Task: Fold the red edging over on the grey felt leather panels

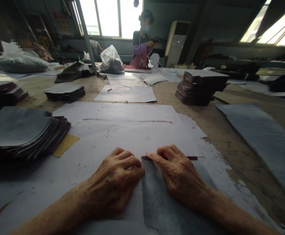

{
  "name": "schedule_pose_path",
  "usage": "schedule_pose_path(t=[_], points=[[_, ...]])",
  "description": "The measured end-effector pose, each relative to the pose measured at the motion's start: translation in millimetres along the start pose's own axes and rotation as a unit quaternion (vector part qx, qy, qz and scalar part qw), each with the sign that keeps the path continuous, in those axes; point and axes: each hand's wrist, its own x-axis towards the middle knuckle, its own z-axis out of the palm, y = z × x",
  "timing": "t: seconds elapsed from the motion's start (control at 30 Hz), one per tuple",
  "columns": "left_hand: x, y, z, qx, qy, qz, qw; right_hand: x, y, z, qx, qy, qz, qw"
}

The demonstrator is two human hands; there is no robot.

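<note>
A grey fabric-like sheet (157, 199) with a dark reddish edge strip (192, 158) lies on white paper in front of me. My left hand (118, 178) is closed, its thumb and curled fingers pinching at the sheet's upper left corner. Just across the corner, my right hand (176, 169) rests on the sheet. Its index finger points left along the top edge and presses there, while the other fingers are bent in. The right palm and forearm cover part of the sheet. What lies under the left fingertips is hidden.
Left stands a fanned stack of grey pieces (17, 127) over a yellow scrap (66, 145). Smaller stacks (65, 91) lie behind it. A taller dark stack (198, 88) is at back right, near a long grey sheet (262, 137). A person (142, 45) stands across the table.
</note>
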Motion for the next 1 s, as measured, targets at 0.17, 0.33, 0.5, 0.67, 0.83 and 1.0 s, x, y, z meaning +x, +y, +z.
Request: schedule_pose_path(t=[0.17, 0.33, 0.5, 0.67, 0.83, 1.0], points=[[-1.9, -1.9, -0.5, 0.006, -0.005, -0.016, 1.0, -2.4, 1.3, 2.2, -0.012, 0.009, -0.021, 1.0], [-0.5, -2.0, 0.4, 0.004, -0.004, -0.024, 1.0, -3.9, 1.0, 3.5, -0.031, 0.011, -0.024, 0.999], [1.6, -3.2, 1.2, 0.011, 0.001, -0.023, 1.0, -1.1, 1.6, 3.4, -0.019, 0.003, -0.018, 1.0], [1.4, -2.2, 0.3, 0.011, 0.003, -0.036, 0.999, -2.3, -0.4, 1.3, -0.049, -0.008, -0.018, 0.999], [2.8, -2.3, -0.8, 0.006, 0.007, -0.044, 0.999, -0.8, -6.7, -2.1, -0.093, -0.035, -0.015, 0.995], [3.1, -2.8, -0.8, 0.005, 0.0, -0.053, 0.999, -0.5, -7.6, -0.8, -0.076, -0.005, -0.015, 0.997]])
